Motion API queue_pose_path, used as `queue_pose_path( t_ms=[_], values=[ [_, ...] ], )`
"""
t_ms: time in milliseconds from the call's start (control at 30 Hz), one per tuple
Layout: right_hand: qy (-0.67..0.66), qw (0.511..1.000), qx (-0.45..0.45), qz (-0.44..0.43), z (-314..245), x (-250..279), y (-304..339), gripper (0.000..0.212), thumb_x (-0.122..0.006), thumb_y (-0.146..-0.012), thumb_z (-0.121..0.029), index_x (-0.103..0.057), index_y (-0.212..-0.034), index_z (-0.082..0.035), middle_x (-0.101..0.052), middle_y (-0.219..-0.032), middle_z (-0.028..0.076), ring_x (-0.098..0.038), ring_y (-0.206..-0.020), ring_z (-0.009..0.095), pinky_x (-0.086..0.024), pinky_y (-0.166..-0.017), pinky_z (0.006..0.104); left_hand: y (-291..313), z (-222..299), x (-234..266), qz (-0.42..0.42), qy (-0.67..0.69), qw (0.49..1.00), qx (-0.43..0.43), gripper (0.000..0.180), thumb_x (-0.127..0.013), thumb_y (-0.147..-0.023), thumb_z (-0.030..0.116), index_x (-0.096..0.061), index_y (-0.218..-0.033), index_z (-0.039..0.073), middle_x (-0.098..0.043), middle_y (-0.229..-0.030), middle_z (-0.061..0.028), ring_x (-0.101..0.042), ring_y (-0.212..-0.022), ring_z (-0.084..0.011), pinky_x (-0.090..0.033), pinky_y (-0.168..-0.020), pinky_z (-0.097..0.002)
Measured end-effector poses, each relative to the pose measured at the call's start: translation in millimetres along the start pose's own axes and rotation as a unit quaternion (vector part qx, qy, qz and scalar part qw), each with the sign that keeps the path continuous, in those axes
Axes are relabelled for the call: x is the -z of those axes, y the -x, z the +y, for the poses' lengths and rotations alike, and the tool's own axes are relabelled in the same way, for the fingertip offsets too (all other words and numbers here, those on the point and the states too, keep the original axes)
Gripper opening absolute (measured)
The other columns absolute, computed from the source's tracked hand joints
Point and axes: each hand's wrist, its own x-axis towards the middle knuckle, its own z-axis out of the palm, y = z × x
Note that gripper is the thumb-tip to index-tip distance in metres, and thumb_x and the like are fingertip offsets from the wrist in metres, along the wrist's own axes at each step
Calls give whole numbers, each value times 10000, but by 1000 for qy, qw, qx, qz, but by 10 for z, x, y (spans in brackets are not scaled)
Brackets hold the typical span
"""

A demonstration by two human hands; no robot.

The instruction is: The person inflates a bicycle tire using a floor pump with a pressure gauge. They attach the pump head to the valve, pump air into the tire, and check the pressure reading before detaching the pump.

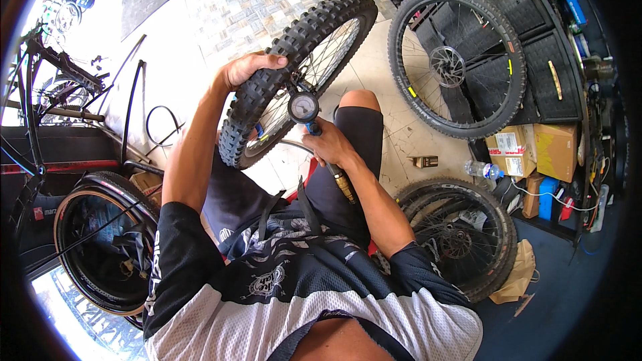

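Note:
A bicycle wheel with a black knobby tire [301,33] stands tilted between my knees. My left hand [253,69] is closed over the tire's tread, the thumb lying across the knobs. My right hand [329,143] is wrapped round the grip of a tire inflator. Its round pressure gauge [303,107] faces up beside the wheel's spokes. A brass hose fitting [344,187] hangs below my right hand, and a hose runs from there toward the wheel. Whether the inflator sits on the valve is hidden behind the gauge.
Another wheel with a disc rotor [447,67] leans on black drawers [555,60] at the right. More wheels [468,241] lie near my right elbow, beside a water bottle [483,170] and cardboard boxes [555,152]. A small box [424,161] sits on the floor. Bike frames [30,87] stand at left.

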Motion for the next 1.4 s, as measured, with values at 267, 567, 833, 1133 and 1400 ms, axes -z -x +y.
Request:
queue_pose_path(
  t_ms=[267,567,833,1133,1400],
  values=[
    [28,1000,-12,6,-54,11,25,342,-671,-913,-232,-606,-1122,30,-593,-648,84,-596,-453,203,-503,-417,382,40,23,-13,6,-7,1000,3,596,-662,-962,502,-702,-1274,-4,-739,-1096,-103,-690,-959,-185,-543,-898,-329],
    [5,1000,1,4,-1,-4,5,397,-677,-913,-232,-576,-1191,33,-596,-648,84,-585,-447,184,-475,-418,362,57,70,-35,10,-4,1000,13,611,-674,-964,504,-701,-1291,-11,-748,-1107,-130,-707,-943,-192,-554,-878,-328],
    [12,1000,-2,2,-21,135,45,337,-706,-969,-205,-590,-1223,-17,-606,-762,33,-544,-455,118,-434,-411,299,180,321,-348,45,44,998,-13,617,-718,-919,607,-745,-1074,10,-734,-890,-77,-667,-702,-149,-534,-647,-326],
    [17,998,-55,15,-13,641,286,328,-767,-951,-233,-654,-1153,0,-633,-772,29,-566,-510,109,-445,-453,293,-69,690,-937,13,-1,1000,13,860,-734,-839,699,-723,-1216,-75,-744,-1192,-213,-707,-1036,-259,-562,-922,-391],
    [52,983,-154,83,178,969,506,262,-784,-928,-185,-650,-1071,-11,-643,-701,24,-615,-561,138,-496,-519,307,-146,675,-1352,83,-105,991,20,1111,-671,-775,817,-587,-1394,-101,-658,-1267,-394,-617,-1290,-479,-467,-1128,-471]
  ],
)
